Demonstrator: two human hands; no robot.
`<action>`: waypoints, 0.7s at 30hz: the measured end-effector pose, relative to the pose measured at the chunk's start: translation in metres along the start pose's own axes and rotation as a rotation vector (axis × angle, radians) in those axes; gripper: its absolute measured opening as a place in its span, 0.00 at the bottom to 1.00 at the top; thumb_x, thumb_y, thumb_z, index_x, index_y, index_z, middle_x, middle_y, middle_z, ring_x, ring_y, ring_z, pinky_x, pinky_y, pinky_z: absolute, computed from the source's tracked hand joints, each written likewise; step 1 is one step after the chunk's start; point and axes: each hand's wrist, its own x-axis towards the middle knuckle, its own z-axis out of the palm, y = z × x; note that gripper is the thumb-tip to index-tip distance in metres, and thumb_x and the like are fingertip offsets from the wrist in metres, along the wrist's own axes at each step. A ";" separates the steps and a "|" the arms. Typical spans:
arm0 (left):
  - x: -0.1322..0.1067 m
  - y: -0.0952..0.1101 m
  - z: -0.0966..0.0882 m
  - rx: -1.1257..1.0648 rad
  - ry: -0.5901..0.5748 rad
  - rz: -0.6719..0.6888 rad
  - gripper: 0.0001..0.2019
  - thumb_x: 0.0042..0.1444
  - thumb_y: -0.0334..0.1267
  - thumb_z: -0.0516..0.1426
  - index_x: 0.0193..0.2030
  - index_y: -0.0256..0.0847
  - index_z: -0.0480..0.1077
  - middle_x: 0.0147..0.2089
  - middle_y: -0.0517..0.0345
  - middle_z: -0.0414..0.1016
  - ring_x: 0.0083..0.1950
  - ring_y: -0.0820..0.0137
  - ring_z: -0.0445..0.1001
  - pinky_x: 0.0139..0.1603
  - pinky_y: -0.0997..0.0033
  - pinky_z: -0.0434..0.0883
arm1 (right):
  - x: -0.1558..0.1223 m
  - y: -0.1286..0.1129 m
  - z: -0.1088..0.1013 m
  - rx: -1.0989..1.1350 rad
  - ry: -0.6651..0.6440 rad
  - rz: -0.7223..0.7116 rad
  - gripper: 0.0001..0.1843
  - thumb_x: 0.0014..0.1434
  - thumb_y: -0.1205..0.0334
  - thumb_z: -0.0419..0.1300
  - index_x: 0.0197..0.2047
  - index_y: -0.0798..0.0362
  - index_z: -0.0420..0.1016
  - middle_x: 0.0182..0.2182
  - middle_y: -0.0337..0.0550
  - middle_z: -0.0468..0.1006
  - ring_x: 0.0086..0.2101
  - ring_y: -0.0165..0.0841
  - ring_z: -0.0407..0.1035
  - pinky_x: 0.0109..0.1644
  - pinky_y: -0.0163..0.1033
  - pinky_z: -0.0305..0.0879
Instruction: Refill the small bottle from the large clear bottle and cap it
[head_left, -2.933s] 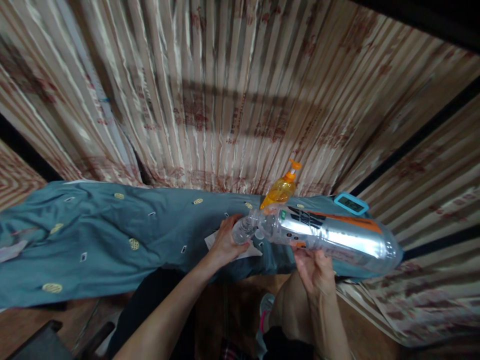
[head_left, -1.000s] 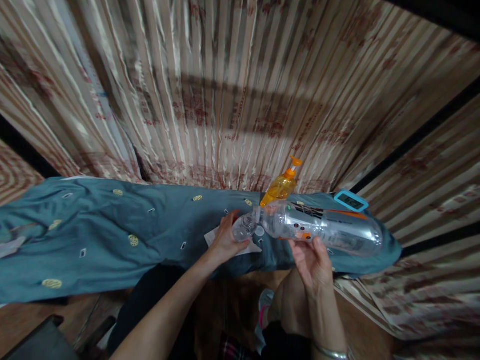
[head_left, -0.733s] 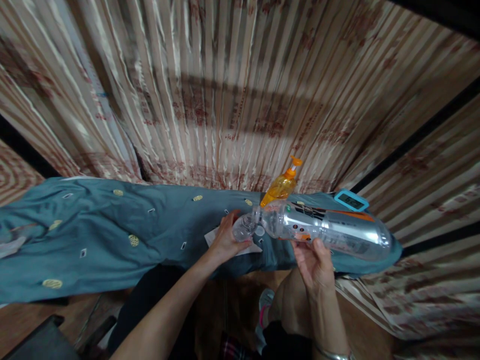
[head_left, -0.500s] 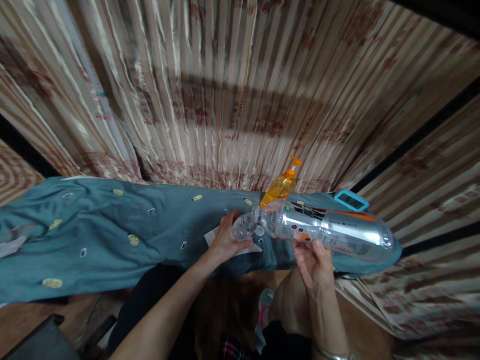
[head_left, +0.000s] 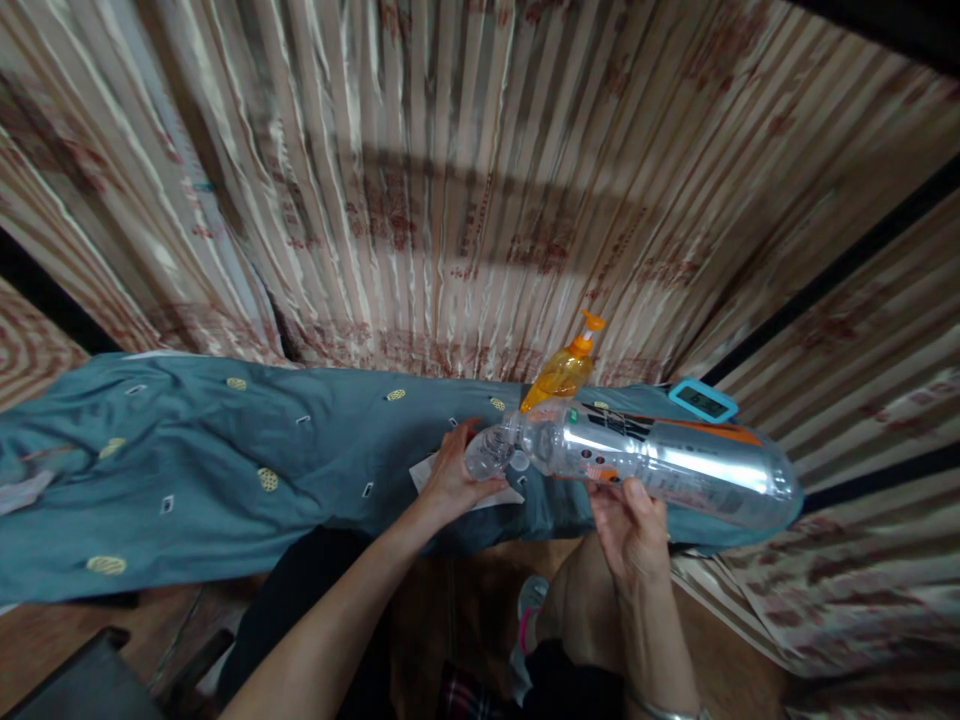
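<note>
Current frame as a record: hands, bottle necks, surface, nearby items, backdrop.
Left hand: grips small clear plastic bottle
Right hand: holds large clear silver-labelled plastic bottle from below, neck toward small bottle
Bottle necks: close together; contact unclear
Surface: teal patterned cloth
Nearby: white paper sheet, translucent amber pump bottle, light-blue-framed digital display
Backdrop: beige striped curtain

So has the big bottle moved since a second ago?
Yes: the base end of the big bottle has shifted right, reaching farther past the blue clock.
</note>
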 end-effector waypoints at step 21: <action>0.000 -0.002 0.001 0.027 0.009 0.022 0.29 0.39 0.37 0.66 0.49 0.39 0.64 0.48 0.51 0.69 0.51 0.58 0.67 0.54 0.55 0.65 | -0.002 -0.006 0.008 0.002 0.011 -0.020 0.17 0.36 0.61 0.70 0.32 0.50 0.74 0.27 0.32 0.79 0.30 0.28 0.74 0.42 0.38 0.72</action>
